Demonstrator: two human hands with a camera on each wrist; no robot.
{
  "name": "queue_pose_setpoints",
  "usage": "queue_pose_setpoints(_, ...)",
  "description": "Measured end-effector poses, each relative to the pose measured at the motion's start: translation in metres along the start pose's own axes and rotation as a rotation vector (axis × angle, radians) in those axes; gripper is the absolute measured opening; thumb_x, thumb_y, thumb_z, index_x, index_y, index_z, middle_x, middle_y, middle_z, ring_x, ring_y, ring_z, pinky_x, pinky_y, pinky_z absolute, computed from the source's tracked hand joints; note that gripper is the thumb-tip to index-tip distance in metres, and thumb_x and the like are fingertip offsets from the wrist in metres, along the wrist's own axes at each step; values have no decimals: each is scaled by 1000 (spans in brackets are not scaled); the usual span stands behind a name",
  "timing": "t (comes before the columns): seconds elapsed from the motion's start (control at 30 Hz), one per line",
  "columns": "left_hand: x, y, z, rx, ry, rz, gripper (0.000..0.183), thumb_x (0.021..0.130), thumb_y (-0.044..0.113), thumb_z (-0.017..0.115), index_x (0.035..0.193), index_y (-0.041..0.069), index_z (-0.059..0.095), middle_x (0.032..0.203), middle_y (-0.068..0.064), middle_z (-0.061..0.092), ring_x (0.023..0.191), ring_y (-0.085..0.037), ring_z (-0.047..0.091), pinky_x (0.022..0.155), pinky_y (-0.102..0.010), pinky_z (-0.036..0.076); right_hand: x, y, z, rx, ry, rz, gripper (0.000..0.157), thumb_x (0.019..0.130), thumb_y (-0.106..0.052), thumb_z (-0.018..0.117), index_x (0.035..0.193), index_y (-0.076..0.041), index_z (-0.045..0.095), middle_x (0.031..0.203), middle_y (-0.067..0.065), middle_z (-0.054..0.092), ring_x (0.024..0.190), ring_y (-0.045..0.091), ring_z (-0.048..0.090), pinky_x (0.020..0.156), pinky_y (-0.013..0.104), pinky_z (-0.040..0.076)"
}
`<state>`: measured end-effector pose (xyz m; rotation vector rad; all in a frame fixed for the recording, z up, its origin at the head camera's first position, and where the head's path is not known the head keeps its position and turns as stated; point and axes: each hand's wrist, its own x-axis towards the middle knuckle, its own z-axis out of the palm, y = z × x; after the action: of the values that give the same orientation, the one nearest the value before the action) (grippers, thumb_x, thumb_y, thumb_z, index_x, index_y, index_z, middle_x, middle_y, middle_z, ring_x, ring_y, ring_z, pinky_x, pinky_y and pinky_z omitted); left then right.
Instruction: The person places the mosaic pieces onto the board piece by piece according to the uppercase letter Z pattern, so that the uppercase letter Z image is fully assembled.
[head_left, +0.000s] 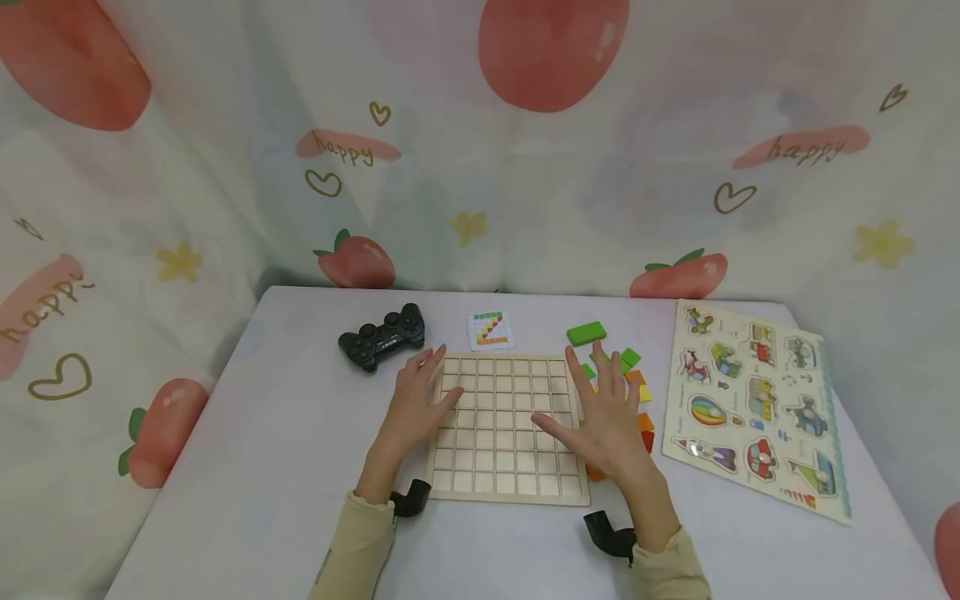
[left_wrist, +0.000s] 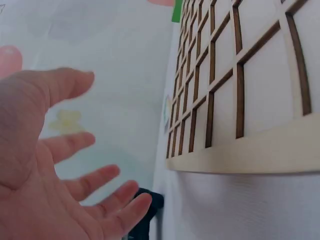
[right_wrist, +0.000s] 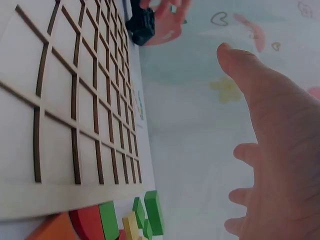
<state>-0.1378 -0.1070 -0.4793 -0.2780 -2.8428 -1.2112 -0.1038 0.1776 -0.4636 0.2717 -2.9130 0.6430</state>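
The left grip [head_left: 412, 407] and right grip [head_left: 606, 421] are hovering, both stretched wide. A wooden grid board [head_left: 505, 439] is lying between them; coloured blocks [head_left: 630, 358] are lying around the right grip, a black controller [head_left: 382, 337] just beyond the left grip.

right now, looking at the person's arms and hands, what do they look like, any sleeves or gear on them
The left hand and right hand are bare, with no gloves. The left sleeve and right sleeve are long and beige. A black, bent piece sits at the left wrist, and a similar black piece at the right.
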Motion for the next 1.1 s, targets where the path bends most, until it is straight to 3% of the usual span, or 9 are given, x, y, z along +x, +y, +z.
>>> queue_pose_setpoints(0.1,1,-4,1,-42,18,-75,69,89,27,71,149,11,43,143,-20,43,130,-39,40,105,-54,35,-1,5,-5,35,-5,8,102,80,-63,68,158,-17,22,162,21,7,146,49,2,106,72,5)
queue_pose_setpoints(0.23,2,-14,3,-84,5,-130,69,86,20,74,148,8,44,134,-22,49,114,-34,51,95,-49,42,0,13,-6,109,-12,10,97,83,-58,69,158,-17,23,161,22,10,145,49,6,106,73,8)
queue_pose_setpoints(0.33,3,-16,3,-115,-7,-149,70,84,15,75,147,7,45,128,-21,52,102,-30,54,86,-45,46,3,21,-6,141,2,1,90,86,-50,69,156,-12,27,157,25,19,142,50,18,104,72,17)
queue_pose_setpoints(0.43,2,-17,3,-122,-16,-169,70,83,13,76,147,6,45,123,-19,54,100,-29,58,85,-45,47,7,28,-9,148,-2,13,80,90,-41,68,152,-5,34,152,28,28,136,51,30,102,69,28)
queue_pose_setpoints(0.63,2,-25,2,-155,-45,-165,71,83,9,76,146,5,45,117,-17,57,98,-29,63,85,-46,49,33,50,-18,116,-51,43,56,93,-19,66,142,1,48,137,29,46,126,46,44,100,61,37)
queue_pose_setpoints(0.8,2,-34,1,-172,-77,-149,73,80,2,73,147,6,44,118,-16,57,98,-28,63,85,-44,50,62,72,-16,56,-134,87,42,94,-11,62,133,3,57,120,27,56,106,42,54,92,57,44)
queue_pose_setpoints(0.97,4,-42,0,-213,-109,-142,76,78,-5,72,148,7,44,120,-15,56,100,-25,63,82,-35,53,81,83,-12,18,-223,101,33,92,-9,64,122,3,65,100,19,58,87,33,53,79,49,46)
queue_pose_setpoints(1.1,5,-45,1,-246,-135,-123,76,77,-7,70,147,6,45,119,-13,55,99,-23,61,81,-32,54,87,84,-14,6,-269,109,31,91,-10,65,118,3,68,98,18,58,86,32,51,77,47,45)
